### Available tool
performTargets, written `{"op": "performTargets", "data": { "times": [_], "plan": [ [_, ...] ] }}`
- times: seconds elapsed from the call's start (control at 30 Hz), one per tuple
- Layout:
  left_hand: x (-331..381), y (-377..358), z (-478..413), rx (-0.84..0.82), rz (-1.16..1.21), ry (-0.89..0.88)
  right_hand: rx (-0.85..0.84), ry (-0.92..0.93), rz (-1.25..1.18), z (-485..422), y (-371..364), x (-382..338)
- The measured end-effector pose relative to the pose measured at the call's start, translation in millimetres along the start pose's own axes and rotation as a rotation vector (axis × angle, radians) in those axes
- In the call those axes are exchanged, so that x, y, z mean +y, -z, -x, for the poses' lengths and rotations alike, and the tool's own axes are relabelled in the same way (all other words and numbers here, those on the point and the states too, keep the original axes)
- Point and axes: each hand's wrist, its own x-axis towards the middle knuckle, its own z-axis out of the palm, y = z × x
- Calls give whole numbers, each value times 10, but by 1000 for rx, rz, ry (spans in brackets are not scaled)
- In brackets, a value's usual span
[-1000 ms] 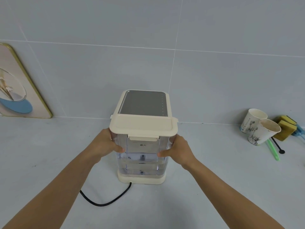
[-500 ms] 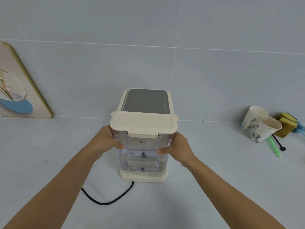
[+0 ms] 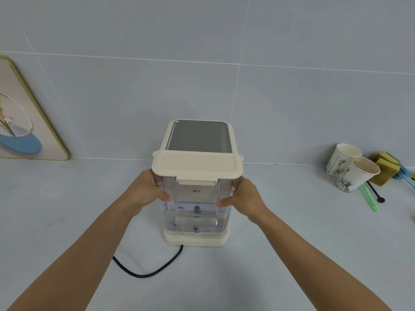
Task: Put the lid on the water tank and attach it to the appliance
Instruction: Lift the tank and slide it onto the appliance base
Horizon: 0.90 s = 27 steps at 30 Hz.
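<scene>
- While the water tank [image 3: 195, 205] stands upright on the cream base of the appliance [image 3: 198, 138], its lid [image 3: 197, 166] sits closed on top.
- Left hand [image 3: 147, 190] grips the tank's left side, fingers wrapped round.
- Right hand [image 3: 243, 196] grips its right side likewise.
- Black cord [image 3: 146, 269] trails from the tank's foot.

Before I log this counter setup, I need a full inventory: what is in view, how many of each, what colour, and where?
water tank: 1, clear, on the appliance's base, partly filled
lid: 1, cream, on the tank
appliance: 1, cream with grey top, centre
power cord: 1, black, from the base toward the left
framed picture: 1, gold-edged, leaning on wall, left
paper cups: 2, white printed, right
sponges: 2, yellow, far right
left hand: on tank's left side
right hand: on tank's right side
</scene>
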Motion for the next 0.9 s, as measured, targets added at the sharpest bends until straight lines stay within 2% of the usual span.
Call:
{"op": "performTargets", "data": {
  "times": [0.47,0.9],
  "plan": [
    [-69,-50,-18,6,15,-4,10,7,44,-5,-32,53],
    [-235,-31,-93,-8,-90,12,-24,-3,48,59,-22,45]
  ]
}}
